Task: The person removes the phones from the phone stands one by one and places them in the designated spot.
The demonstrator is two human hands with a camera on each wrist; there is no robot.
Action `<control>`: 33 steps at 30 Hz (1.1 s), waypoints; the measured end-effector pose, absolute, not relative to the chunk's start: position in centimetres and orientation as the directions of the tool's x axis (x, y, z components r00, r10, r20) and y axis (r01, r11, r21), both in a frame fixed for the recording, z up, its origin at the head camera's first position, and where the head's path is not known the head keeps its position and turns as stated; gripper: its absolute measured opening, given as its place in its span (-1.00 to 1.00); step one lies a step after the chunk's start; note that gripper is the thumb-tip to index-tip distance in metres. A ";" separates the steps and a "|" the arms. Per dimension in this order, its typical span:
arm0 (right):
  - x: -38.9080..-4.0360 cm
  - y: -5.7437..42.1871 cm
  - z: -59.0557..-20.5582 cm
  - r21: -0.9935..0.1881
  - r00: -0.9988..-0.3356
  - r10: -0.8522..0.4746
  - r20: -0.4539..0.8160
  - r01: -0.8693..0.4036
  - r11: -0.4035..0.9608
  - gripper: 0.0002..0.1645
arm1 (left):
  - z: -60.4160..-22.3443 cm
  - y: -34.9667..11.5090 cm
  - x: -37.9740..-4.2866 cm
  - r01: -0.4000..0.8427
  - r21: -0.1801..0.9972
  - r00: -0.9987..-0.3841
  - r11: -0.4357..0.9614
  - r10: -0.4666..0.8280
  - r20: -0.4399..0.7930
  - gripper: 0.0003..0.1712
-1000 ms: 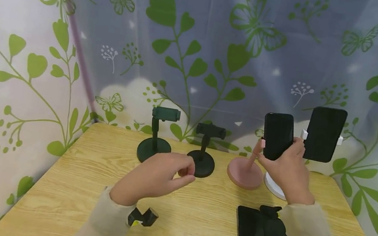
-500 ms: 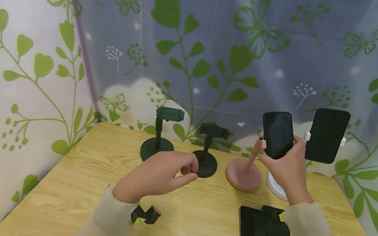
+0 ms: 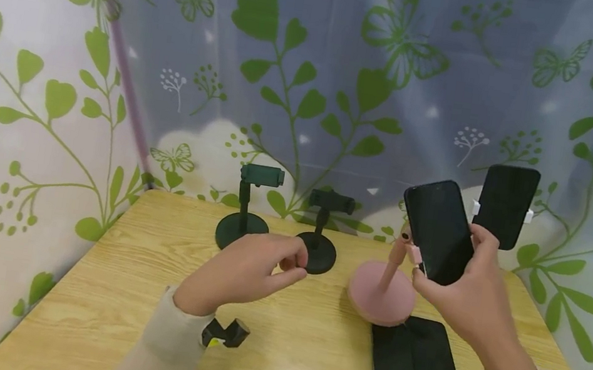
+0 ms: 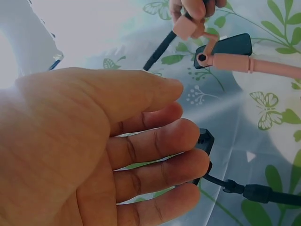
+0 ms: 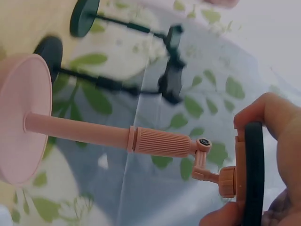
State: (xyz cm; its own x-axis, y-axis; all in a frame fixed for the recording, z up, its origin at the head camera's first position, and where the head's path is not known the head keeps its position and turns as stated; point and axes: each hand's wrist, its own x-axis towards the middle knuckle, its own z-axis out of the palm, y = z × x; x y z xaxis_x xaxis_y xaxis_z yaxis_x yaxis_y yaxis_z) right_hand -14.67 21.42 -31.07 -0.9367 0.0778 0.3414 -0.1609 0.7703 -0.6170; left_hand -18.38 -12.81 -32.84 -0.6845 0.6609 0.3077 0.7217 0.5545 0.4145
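Note:
In the head view my right hand (image 3: 479, 299) grips a black smartphone (image 3: 440, 230) by its lower sides, the screen facing me. The phone sits in the clamp of a pink phone stand (image 3: 380, 293) and leans left. In the right wrist view, the pink stand's stem (image 5: 84, 129) runs to the clamp behind the phone (image 5: 254, 174), with my fingers and thumb at both ends. The pink base overlaps two dark phones (image 3: 419, 366) lying side by side; whether it touches them is unclear. My left hand (image 3: 250, 273) hovers with loosely curled fingers, holding nothing.
A dark green phone stand (image 3: 242, 228) and a black phone stand (image 3: 317, 251) are at the back of the wooden table (image 3: 141, 315). Another phone (image 3: 507, 205) stands upright in white clamps at the right. A patterned curtain (image 3: 316, 86) hangs behind.
My right hand has drawn the phone and pink stand towards me, tilting the phone further left. The pink base now overlaps the lying phones in view. My left hand stays about where it was.

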 end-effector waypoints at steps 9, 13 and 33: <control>-12.2 17.9 -33.4 -0.677 -0.982 -0.043 0.183 -0.157 0.719 0.36 | -32.6 -12.9 -17.9 0.728 0.405 -0.673 0.552 0.687 0.274 -0.89; -11.4 16.6 -34.2 -0.694 -0.981 -0.077 0.178 -0.181 0.697 0.34 | -32.5 -12.8 -17.7 0.731 0.404 -0.669 0.550 0.692 0.269 -0.90; -9.5 11.2 -35.2 -0.662 -0.974 -0.141 0.178 -0.224 0.715 0.27 | -31.7 -12.9 -16.7 0.761 0.419 -0.627 0.496 0.728 0.277 -0.94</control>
